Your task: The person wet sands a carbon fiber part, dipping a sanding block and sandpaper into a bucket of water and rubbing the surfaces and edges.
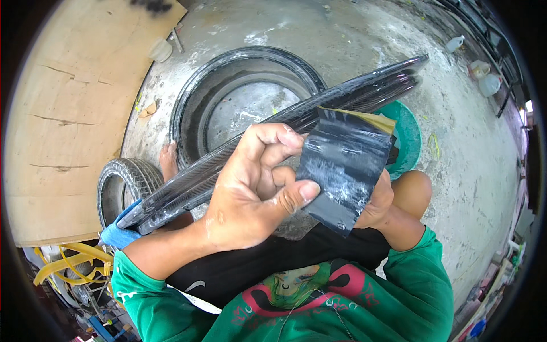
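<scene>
A dark sheet of sandpaper, with white residue and a yellow-brown back showing at its top edge, is held up in front of me. My left hand has its thumb on the sheet's left edge, its other fingers curled close by. Behind the sheet's lower right side, my right hand grips it; most of those fingers are hidden. Beneath my hands, a long, dark, glossy part with a woven carbon-fibre pattern slants from lower left to upper right. A blue cloth lies at its lower left end.
A large tire lies flat under the long part, with a smaller tire to its left. Right of centre sits a teal tub. A plywood sheet covers the left side. Plastic jugs stand far right.
</scene>
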A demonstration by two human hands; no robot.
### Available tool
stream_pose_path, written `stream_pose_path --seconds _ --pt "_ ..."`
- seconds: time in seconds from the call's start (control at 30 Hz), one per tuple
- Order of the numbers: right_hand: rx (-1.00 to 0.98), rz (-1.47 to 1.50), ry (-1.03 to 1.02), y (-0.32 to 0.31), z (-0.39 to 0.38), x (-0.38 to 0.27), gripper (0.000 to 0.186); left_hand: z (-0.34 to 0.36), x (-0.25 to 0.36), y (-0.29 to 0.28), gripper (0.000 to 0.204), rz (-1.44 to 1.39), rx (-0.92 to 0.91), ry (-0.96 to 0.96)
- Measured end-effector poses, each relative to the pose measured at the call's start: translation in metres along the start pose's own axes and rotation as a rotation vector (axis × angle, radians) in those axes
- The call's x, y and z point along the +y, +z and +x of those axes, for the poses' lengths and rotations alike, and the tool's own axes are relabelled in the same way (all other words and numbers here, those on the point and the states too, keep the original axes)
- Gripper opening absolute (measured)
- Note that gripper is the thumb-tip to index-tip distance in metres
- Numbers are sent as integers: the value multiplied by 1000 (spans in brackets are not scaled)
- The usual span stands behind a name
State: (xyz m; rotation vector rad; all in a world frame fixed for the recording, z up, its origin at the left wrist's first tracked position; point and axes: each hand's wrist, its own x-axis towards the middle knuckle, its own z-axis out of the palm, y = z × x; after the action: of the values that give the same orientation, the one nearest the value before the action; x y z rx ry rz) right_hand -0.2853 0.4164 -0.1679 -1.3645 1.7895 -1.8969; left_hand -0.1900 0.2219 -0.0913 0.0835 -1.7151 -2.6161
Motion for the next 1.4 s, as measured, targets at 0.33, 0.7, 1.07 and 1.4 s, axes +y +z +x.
stream_pose_path --seconds 0.33,0.7,1.07,1.4 --pt "186 -358 -403 -17 10 21 84 -4 -1 11 47 160 -12 -177" --pt "124 -360 -366 -16 8 21 81 -3 -2 9 26 349 -84 -90" --pt "29 -334 -349 -15 12 16 71 3 12 4 32 335 -92 -375" --pt "-45 -347 -229 -16 17 4 66 6 22 1 24 191 -165 -537"
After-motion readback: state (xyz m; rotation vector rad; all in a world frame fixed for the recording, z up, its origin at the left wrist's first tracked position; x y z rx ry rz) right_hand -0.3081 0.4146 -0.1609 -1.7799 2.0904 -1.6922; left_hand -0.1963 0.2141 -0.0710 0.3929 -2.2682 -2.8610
